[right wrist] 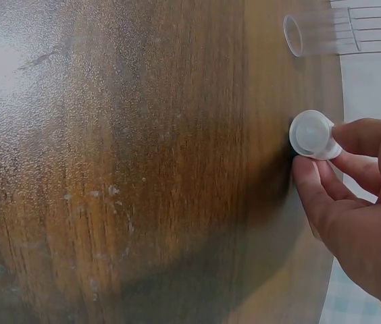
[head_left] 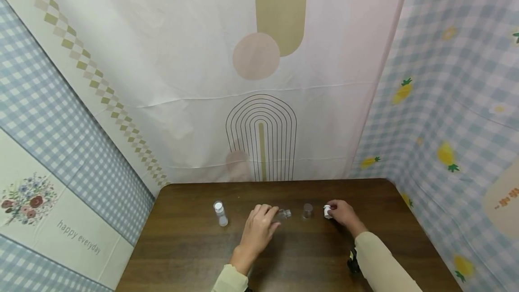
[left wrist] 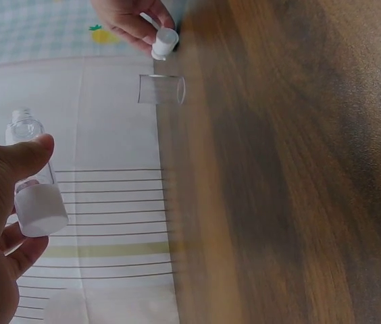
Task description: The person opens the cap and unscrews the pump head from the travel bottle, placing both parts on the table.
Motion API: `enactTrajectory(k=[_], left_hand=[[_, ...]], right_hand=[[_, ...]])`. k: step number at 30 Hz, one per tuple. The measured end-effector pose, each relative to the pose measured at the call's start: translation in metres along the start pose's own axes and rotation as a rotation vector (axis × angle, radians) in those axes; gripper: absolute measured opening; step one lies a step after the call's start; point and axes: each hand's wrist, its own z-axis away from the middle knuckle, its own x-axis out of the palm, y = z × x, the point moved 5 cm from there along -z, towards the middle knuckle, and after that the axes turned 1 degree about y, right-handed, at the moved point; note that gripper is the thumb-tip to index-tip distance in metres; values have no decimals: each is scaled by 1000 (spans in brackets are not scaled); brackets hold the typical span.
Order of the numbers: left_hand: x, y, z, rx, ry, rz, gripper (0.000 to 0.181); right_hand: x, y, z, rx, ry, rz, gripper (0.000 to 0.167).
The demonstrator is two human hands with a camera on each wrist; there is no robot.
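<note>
Landmark: the clear cap (head_left: pixel 307 211), standing on end on the dark tabletop (head_left: pixel 182 256), touched by neither of your hands.

Your left hand (head_left: pixel 257 229), left of the clear cap, is closed around the clear bottle (left wrist: pixel 40 208); thumb across its body, white base toward your palm side. Bottle lies sideways in the grip, bare threaded neck pointing toward the clear cap. Seems lifted, though contact with the table is hard to rule out.

Your right hand (head_left: pixel 344 216), just right of the clear cap, pinches the small white closure (right wrist: pixel 311 133) between thumb and fingers. Its round face is turned tableward; looks hollow, inner detail too faint to read.

Second bottle (head_left: pixel 220 214): farther left of the clear cap, beyond your left hand, apparently upright with a white top on.

Judgement on the step: parts are separated, bottle and closure each in hand, not yet joined. Given the finished-looking second bottle, I read it as assembly, but taking apart would look much the same.

Next move, if assembly: bring both pieces together on your near side of the clear cap, tip the neck up, seat the closure squarely and turn it down. Mind the clear cap; a sleeve or knuckle could topple it.
</note>
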Motion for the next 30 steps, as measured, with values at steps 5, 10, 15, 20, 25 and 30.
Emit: enactTrajectory(k=[5, 10, 15, 20, 25, 30], left_hand=[[0, -1, -1, -10, -20, -7, 47], [1, -4, -3, -7, -17, -4, 47], [4, -8, -5, 2, 0, -1, 46], [8, -12, -9, 0, 5, 2, 45], [11, -15, -13, -16, -16, 21, 44], [17, -19, -17, -54, -47, 69, 41]], right_hand=[[0, 1, 0, 12, -12, -13, 31], [0, 1, 0, 25, -15, -13, 32], [-2, 0, 0, 29, -15, -19, 32], [-3, 1, 2, 60, -34, -40, 32], [-4, 1, 2, 57, -31, -40, 33], [-6, 1, 2, 36, -28, -41, 33]])
